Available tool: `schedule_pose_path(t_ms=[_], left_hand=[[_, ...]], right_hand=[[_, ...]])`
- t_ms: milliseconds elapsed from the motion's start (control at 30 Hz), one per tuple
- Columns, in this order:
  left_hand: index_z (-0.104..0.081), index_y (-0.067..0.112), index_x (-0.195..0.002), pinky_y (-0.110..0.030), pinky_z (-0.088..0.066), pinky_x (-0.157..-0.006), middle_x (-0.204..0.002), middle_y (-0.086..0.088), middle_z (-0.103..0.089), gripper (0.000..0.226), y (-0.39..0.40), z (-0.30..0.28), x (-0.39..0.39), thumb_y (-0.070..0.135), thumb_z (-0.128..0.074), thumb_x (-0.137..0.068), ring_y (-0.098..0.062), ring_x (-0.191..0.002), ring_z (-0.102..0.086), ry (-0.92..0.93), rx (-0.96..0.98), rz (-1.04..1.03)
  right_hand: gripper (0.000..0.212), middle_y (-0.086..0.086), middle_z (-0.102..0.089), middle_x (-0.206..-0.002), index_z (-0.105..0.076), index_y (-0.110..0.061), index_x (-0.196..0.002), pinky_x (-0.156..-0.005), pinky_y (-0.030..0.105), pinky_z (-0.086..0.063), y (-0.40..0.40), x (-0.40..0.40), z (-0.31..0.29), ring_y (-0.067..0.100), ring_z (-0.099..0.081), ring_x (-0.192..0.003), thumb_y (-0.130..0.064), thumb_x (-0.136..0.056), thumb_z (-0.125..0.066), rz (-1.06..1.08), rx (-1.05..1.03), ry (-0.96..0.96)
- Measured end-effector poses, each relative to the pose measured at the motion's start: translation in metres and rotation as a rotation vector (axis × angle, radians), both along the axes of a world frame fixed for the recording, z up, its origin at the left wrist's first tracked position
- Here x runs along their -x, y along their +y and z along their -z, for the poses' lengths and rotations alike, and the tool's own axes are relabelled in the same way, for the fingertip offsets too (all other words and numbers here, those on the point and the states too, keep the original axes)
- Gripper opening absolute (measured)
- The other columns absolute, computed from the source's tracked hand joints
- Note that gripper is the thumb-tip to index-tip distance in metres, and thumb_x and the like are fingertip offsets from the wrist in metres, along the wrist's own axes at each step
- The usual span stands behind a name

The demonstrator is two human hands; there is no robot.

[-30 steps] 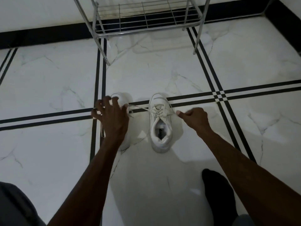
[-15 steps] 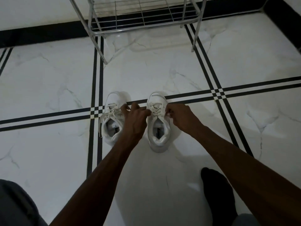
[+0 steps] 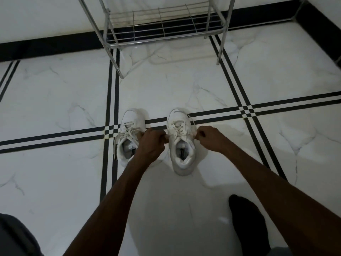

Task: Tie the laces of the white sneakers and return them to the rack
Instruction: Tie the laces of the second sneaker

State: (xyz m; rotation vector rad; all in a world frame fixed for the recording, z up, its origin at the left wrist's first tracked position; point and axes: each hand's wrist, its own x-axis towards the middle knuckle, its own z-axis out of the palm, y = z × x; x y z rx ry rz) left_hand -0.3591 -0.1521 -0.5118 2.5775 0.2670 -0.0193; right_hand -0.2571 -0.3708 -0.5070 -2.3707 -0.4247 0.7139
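Head view: hands [image 3: 180, 140] flanking right sneaker [image 3: 181, 143], open floor [image 3: 55, 100] around.

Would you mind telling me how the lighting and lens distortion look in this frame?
Head view: dim, greyish light; the white sneakers stay readable; soft shadow and a faint glare patch on the glossy floor near the person; wide-angle lens bows the floor stripes and splays the rack.
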Motion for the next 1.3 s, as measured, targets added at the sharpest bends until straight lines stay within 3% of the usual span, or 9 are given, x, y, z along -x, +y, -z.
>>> schedule_pose_path(t_ms=[167,300,433,533,667,833,1067,1200,1300], left_hand=[[-0.074,0.005,-0.090,-0.020,-0.046,-0.076,-0.098,0.006,-0.079,0.045,-0.001,-0.029,-0.006,0.033,-0.045,-0.108,-0.001,-0.095,-0.069,-0.030,0.636,-0.202],[-0.059,0.012,-0.088,-0.021,-0.053,-0.069,-0.102,-0.009,-0.076,0.037,-0.016,-0.037,-0.015,0.031,-0.038,-0.110,-0.015,-0.095,-0.072,0.012,1.044,-0.292],[-0.063,0.014,-0.104,-0.030,-0.046,-0.073,-0.087,-0.007,-0.063,0.032,-0.025,-0.026,-0.023,0.031,-0.037,-0.110,-0.015,-0.084,-0.061,-0.014,0.920,-0.244],[-0.064,0.014,-0.122,-0.017,-0.044,-0.068,-0.081,-0.001,-0.058,0.029,-0.028,-0.021,-0.028,0.019,-0.039,-0.110,-0.009,-0.076,-0.055,-0.049,0.818,-0.180],[-0.060,0.011,-0.128,-0.016,-0.047,-0.070,-0.079,0.003,-0.060,0.030,-0.027,-0.019,-0.029,0.006,-0.039,-0.107,-0.007,-0.073,-0.056,-0.074,0.747,-0.087],[-0.047,0.015,-0.108,-0.022,-0.048,-0.064,-0.080,-0.008,-0.073,0.008,-0.025,-0.021,-0.032,0.009,-0.050,-0.104,-0.008,-0.066,-0.065,-0.095,0.646,-0.087],[-0.038,0.013,-0.117,-0.020,-0.048,-0.058,-0.079,-0.017,-0.075,0.029,-0.027,-0.020,-0.043,0.003,-0.057,-0.097,-0.020,-0.062,-0.065,-0.084,0.587,-0.153],[-0.030,0.009,-0.138,-0.008,-0.047,-0.059,-0.071,0.002,-0.070,0.050,-0.027,-0.022,-0.044,0.009,-0.062,-0.099,0.007,-0.056,-0.064,-0.032,0.632,-0.137],[-0.027,0.010,-0.145,-0.009,-0.048,-0.065,-0.080,-0.001,-0.071,0.057,-0.022,-0.018,-0.041,0.009,-0.062,-0.099,0.007,-0.064,-0.065,0.010,0.740,-0.196]], right_hand=[[0.034,0.014,-0.072,-0.115,-0.067,-0.008,-0.101,-0.068,0.031,-0.042,0.005,-0.013,-0.028,0.022,-0.066,-0.103,-0.035,-0.102,-0.047,0.381,-0.700,0.528],[0.026,0.010,-0.072,-0.098,-0.060,-0.015,-0.094,-0.061,0.030,-0.045,0.023,-0.013,-0.035,0.028,-0.069,-0.095,-0.035,-0.102,-0.046,0.374,-0.839,0.596],[0.026,0.006,-0.064,-0.093,-0.063,-0.013,-0.123,-0.061,0.027,-0.044,0.032,-0.009,-0.026,0.017,-0.059,-0.081,-0.015,-0.104,-0.045,0.291,-0.681,0.410],[0.036,0.003,-0.070,-0.094,-0.060,-0.015,-0.129,-0.060,0.026,-0.046,0.034,-0.010,-0.023,0.013,-0.062,-0.078,-0.001,-0.100,-0.046,0.250,-0.596,0.339],[0.025,0.005,-0.076,-0.089,-0.058,-0.012,-0.115,-0.060,0.030,-0.050,0.040,-0.012,-0.023,0.010,-0.070,-0.070,-0.004,-0.091,-0.064,0.362,-0.535,0.258],[0.015,0.011,-0.077,-0.082,-0.075,-0.006,-0.093,-0.059,0.027,-0.054,0.049,-0.013,-0.022,0.015,-0.072,-0.068,-0.010,-0.079,-0.078,0.403,-0.501,0.266],[0.022,0.014,-0.074,-0.090,-0.074,-0.002,-0.109,-0.082,0.025,-0.057,0.042,-0.014,-0.021,0.015,-0.069,-0.081,-0.016,-0.095,-0.064,0.070,-0.609,0.380],[0.029,0.012,-0.075,-0.082,-0.077,-0.004,-0.096,-0.067,0.025,-0.055,0.051,-0.010,-0.018,0.016,-0.066,-0.069,-0.032,-0.088,-0.073,0.223,-0.592,0.291],[0.028,0.019,-0.072,-0.092,-0.073,0.004,-0.104,-0.056,0.019,-0.052,0.056,-0.010,-0.018,0.017,-0.063,-0.070,-0.020,-0.090,-0.072,0.372,-0.708,0.430]])
